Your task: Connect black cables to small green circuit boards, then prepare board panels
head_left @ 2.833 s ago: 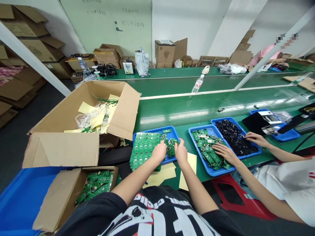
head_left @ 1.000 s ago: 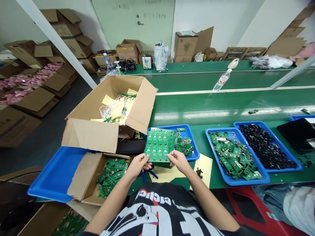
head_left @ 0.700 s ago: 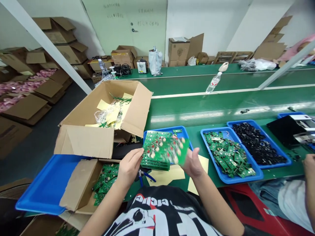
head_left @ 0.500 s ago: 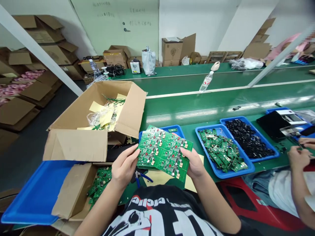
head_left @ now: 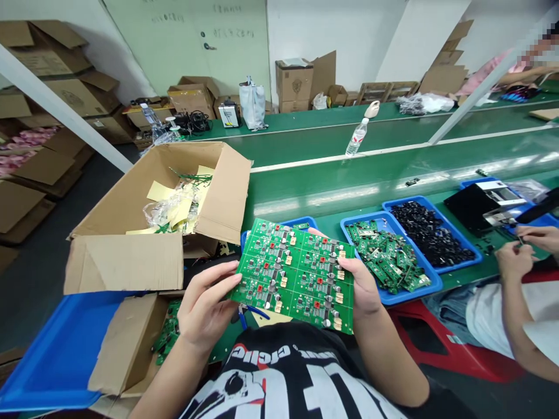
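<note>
I hold a green panel of joined circuit boards (head_left: 297, 273) flat in front of my chest, component side up. My left hand (head_left: 203, 305) grips its left edge and my right hand (head_left: 360, 285) grips its right edge, fingers closed around the panel. Behind the panel a blue tray (head_left: 305, 222) is mostly hidden. Blue-handled pliers (head_left: 251, 311) lie on the table just below the panel's left corner.
To the right sit a blue tray of loose green boards (head_left: 386, 262) and a blue tray of black parts (head_left: 430, 233). A co-worker's hands (head_left: 519, 247) work at the far right. An open cardboard box (head_left: 166, 198) stands on the left, a smaller box of boards (head_left: 144, 337) below it.
I lifted the panel off the stack in the blue tray, turned it component side up and drew it close to my chest. The co-worker's hands came into view on the right.
</note>
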A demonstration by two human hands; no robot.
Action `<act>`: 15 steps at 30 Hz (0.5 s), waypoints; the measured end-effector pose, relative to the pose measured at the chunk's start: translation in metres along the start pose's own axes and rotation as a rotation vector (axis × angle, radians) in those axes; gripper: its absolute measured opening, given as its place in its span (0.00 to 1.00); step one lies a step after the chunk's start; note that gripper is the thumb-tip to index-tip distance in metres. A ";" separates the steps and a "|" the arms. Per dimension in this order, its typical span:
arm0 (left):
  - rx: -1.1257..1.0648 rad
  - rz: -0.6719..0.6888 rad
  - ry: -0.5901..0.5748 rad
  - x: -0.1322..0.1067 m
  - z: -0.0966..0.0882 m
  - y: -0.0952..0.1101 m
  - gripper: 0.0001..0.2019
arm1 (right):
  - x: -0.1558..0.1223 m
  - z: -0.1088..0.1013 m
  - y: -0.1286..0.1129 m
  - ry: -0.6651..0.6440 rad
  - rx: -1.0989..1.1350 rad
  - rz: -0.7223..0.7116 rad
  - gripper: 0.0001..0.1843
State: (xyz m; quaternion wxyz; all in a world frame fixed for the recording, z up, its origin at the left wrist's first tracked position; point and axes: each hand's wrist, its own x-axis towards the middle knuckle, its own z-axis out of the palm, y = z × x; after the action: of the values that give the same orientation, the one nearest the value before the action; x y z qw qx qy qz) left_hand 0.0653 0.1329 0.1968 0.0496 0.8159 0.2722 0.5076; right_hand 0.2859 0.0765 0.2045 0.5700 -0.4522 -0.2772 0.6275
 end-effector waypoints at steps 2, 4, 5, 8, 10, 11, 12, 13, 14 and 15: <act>-0.052 -0.029 -0.036 0.005 0.003 0.000 0.21 | -0.004 0.002 -0.004 -0.025 0.036 0.003 0.31; -0.086 -0.046 -0.070 0.011 0.006 0.001 0.19 | -0.008 0.005 -0.007 -0.073 0.094 0.002 0.31; -0.090 -0.045 -0.072 0.014 0.006 0.002 0.18 | -0.010 0.006 -0.008 -0.099 0.122 0.000 0.32; -0.076 0.032 -0.015 0.023 0.005 0.004 0.17 | -0.010 0.006 -0.006 -0.142 0.148 -0.013 0.34; -0.067 0.112 -0.030 0.026 0.001 0.004 0.16 | -0.008 0.003 -0.002 -0.106 0.100 -0.061 0.36; -0.070 0.151 -0.067 0.027 -0.002 0.004 0.16 | -0.007 -0.001 0.000 -0.070 0.055 -0.128 0.38; -0.078 0.183 -0.113 0.027 -0.003 0.003 0.17 | -0.006 -0.005 0.002 -0.031 -0.005 -0.227 0.39; -0.088 0.202 -0.145 0.026 -0.005 0.002 0.16 | -0.006 -0.010 0.004 -0.004 -0.078 -0.343 0.42; -0.107 0.204 -0.162 0.025 -0.005 0.001 0.16 | -0.007 -0.016 0.005 -0.002 -0.174 -0.444 0.45; -0.141 0.190 -0.179 0.023 -0.004 0.000 0.15 | -0.008 -0.023 0.006 -0.037 -0.281 -0.515 0.48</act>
State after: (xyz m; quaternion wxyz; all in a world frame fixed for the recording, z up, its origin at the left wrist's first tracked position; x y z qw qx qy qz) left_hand 0.0697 0.1438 0.2170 0.0826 0.8745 0.1517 0.4533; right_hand 0.3028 0.0642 0.1914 0.6371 -0.4299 -0.4774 0.4258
